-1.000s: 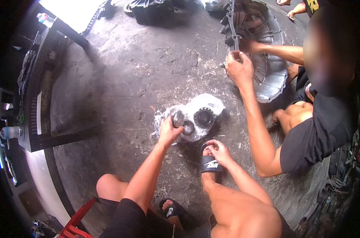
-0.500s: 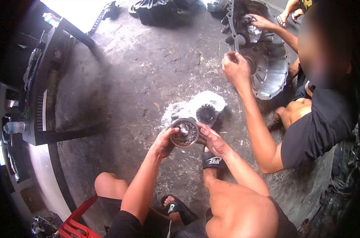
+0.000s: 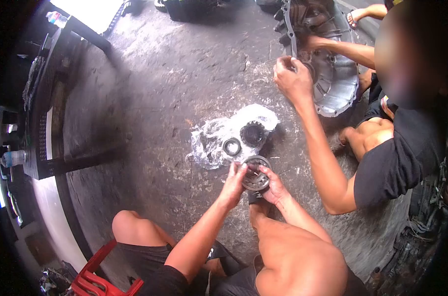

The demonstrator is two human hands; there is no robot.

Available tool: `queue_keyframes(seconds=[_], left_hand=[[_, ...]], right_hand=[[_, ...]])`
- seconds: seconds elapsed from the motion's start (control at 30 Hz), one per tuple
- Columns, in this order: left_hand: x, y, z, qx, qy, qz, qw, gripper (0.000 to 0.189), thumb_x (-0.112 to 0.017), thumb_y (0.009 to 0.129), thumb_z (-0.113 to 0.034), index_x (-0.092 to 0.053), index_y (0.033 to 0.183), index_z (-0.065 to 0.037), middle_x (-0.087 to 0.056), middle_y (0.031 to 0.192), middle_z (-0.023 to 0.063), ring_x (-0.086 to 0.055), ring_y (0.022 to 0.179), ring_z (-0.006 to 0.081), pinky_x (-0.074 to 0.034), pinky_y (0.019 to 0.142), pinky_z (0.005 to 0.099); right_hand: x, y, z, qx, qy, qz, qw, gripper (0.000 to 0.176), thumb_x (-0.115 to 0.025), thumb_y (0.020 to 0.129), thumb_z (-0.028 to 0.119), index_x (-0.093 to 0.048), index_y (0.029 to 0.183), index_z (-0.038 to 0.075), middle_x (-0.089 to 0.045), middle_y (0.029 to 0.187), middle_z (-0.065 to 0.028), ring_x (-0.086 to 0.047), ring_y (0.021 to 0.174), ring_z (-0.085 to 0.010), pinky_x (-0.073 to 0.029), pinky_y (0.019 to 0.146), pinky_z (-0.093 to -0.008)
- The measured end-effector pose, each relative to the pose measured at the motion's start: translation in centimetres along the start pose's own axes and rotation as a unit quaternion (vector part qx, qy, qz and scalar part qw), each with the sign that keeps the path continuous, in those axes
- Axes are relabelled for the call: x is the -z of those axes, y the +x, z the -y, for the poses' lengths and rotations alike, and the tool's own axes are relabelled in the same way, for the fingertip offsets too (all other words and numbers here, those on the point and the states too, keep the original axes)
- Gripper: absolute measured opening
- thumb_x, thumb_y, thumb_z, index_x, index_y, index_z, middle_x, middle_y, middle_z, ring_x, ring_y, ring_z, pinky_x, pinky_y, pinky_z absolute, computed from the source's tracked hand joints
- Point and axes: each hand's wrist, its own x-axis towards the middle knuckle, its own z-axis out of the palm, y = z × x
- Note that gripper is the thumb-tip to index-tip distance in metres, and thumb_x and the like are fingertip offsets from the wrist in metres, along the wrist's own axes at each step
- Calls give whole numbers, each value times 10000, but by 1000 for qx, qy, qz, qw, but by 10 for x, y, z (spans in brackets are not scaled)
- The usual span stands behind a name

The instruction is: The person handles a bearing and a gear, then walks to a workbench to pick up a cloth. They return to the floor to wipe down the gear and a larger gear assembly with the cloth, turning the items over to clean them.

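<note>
A metal roller bearing (image 3: pixel 256 183) is held between my two hands above the floor, its ring facing up and rollers showing along the inside. My left hand (image 3: pixel 234 183) grips its left rim with the thumb on top. On the opposite side my right hand (image 3: pixel 275 188) holds the right rim, the thumb reaching over the edge. Just beyond lies a crumpled clear plastic sheet (image 3: pixel 206 143). A dark toothed gear (image 3: pixel 252 134) and a smaller ring (image 3: pixel 225 147) rest on that sheet.
To the right a co-worker's hands (image 3: pixel 294 81) are at a large metal housing (image 3: pixel 340 96). A dark table frame (image 3: pixel 41 123) stands at the left, with plastic bottles (image 3: pixel 56 18) by it. A red plastic chair (image 3: pixel 93 281) is at lower left.
Both hands have moved right and slightly toward me with the bearing, which has tilted. The small ring on the plastic is now uncovered. The co-worker's far hand reaches deeper into the housing.
</note>
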Motion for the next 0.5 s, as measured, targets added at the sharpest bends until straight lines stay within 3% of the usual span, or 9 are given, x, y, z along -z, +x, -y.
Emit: queue_keyframes(seconds=[0.07, 0.13, 0.23, 0.27, 0.3, 0.33, 0.37, 0.43, 0.5], left_hand=[[-4, -1, 12, -38, 154, -30, 987, 451, -532, 1020, -361, -430, 1350, -73, -552, 1265, 144, -541, 1194, 246, -444, 1016, 395], [3, 5, 26, -133, 379, -67, 914, 517, -513, 1013, -421, -492, 1343, -24, -553, 1224, 208, -524, 1183, 316, -380, 1058, 427], [4, -6, -22, -119, 523, -22, 844, 618, -497, 998, -480, -489, 1348, 29, -500, 1289, 297, -528, 1187, 417, -414, 1028, 467], [31, 15, -6, -199, 524, -83, 824, 550, -538, 978, -469, -540, 1313, -32, -499, 1263, 303, -493, 1205, 437, -400, 1033, 485], [26, 8, -34, -210, 592, -117, 769, 527, -590, 947, -446, -527, 1352, -114, -473, 1300, 300, -449, 1248, 446, -391, 1039, 508], [31, 15, -42, -214, 699, -186, 656, 603, -629, 917, -420, -448, 1437, -173, -403, 1416, 270, -408, 1306, 431, -385, 1034, 551], [41, 18, -53, -218, 760, -197, 580, 690, -649, 900, -412, -355, 1494, -220, -300, 1531, 204, -321, 1390, 419, -328, 1067, 598], [79, 43, -50, -257, 805, -196, 498, 755, -660, 883, -412, -306, 1527, -235, -247, 1573, 193, -267, 1430, 415, -292, 1081, 623], [110, 51, -52, -288, 823, -144, 468, 765, -673, 866, -406, -322, 1523, -234, -247, 1577, 187, -253, 1439, 406, -279, 1089, 610]], right_hand=[[11, -8, 1, 1, 24, -1, 1000, 440, -621, 946, 268, -552, 1301, 17, -639, 1259, -135, -611, 1173, -253, -476, 1045, -436], [20, -16, 6, -8, 41, 1, 999, 428, -628, 934, 239, -560, 1289, 11, -645, 1239, -133, -611, 1172, -259, -486, 1033, -437], [36, -21, 13, 23, 3, -2, 1000, 431, -638, 924, 210, -553, 1300, 17, -653, 1213, -116, -622, 1136, -236, -494, 1024, -418], [37, -22, 16, 31, -14, -9, 999, 435, -638, 922, 194, -545, 1310, 20, -654, 1206, -110, -626, 1119, -227, -498, 1021, -410], [38, -24, 19, 38, -32, -17, 999, 441, -639, 920, 179, -537, 1320, 23, -655, 1199, -103, -630, 1103, -217, -501, 1017, -403], [39, -25, 24, 44, -58, -17, 997, 447, -638, 920, 174, -531, 1328, 25, -654, 1201, -105, -630, 1099, -215, -501, 1017, -404], [36, -25, 26, 46, -58, -9, 997, 471, -638, 920, 172, -510, 1349, 25, -644, 1220, -112, -624, 1115, -220, -499, 1020, -414], [29, -25, 30, 49, -57, 7, 997, 522, -639, 921, 170, -467, 1392, 23, -625, 1257, -128, -612, 1149, -230, -495, 1027, -433], [32, -22, 28, 14, -14, 26, 999, 564, -643, 922, 202, -439, 1414, 17, -598, 1298, -151, -596, 1182, -270, -473, 1044, -500]])
